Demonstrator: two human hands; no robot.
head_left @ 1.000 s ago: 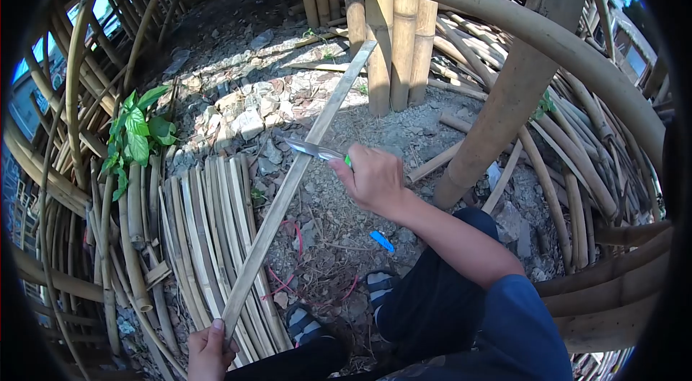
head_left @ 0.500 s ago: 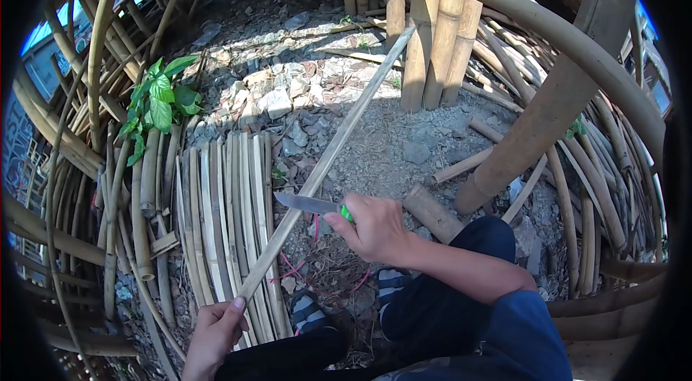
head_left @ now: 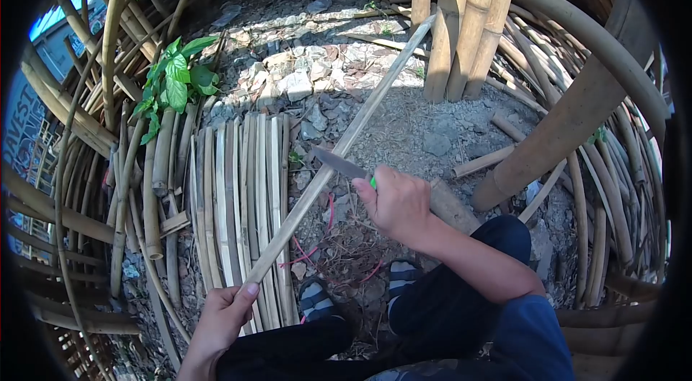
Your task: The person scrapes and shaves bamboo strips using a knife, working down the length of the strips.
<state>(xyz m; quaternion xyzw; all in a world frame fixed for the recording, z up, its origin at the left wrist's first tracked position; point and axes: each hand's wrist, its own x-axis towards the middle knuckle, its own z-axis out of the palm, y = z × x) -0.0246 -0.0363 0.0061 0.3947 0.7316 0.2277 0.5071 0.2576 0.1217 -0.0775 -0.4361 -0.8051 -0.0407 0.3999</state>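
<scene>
My left hand [head_left: 229, 316] is closed around the near end of a long split bamboo strip [head_left: 294, 216]. The strip slants up and away to the right, its far end by the upright bamboo poles [head_left: 472, 28]. My right hand [head_left: 398, 204] is wrapped round the green handle of a knife [head_left: 340, 163]. Its blade points left and lies across the strip around mid-length. Below and left of the strip, several split bamboo strips [head_left: 238, 186] lie side by side on the ground.
A leafy green plant [head_left: 176, 78] grows at the left among bamboo poles. A thick slanted bamboo pole [head_left: 555, 121] and a short bamboo piece [head_left: 450, 208] are at the right. Pink string [head_left: 331, 214] lies near my sandalled feet. Rubble [head_left: 295, 82] covers the ground ahead.
The knife in my right hand has moved up and away along the strip, its blade now tilted more. The whole view has shifted slightly. My left hand still holds the near end.
</scene>
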